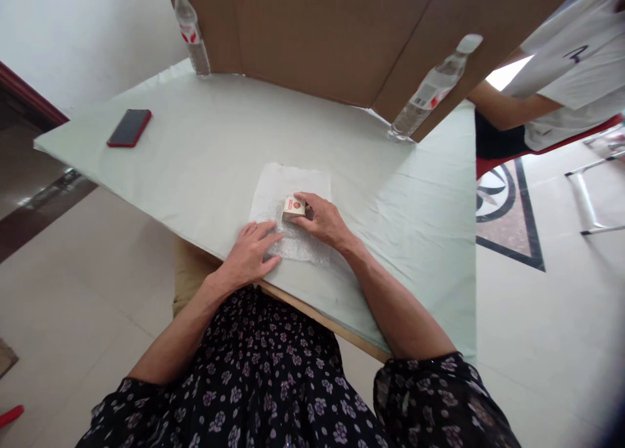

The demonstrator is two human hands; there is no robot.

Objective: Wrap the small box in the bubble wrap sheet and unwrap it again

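My right hand (322, 220) grips a small white box (293, 207) with red print, thumb and fingers on opposite sides of it. The box is over the middle of a sheet of bubble wrap (305, 249) on the table; whether it touches the sheet I cannot tell. At the sheet's left edge lies my left hand (254, 249), palm down with its fingers apart, resting on the wrap and holding nothing.
A pale green cloth covers the table (205, 155). Far left lies a phone (129, 127) with a red case. Two water bottles (191, 34) stand against a brown cardboard screen (312, 38) at the back. Another person's arm (512, 106) shows at the right.
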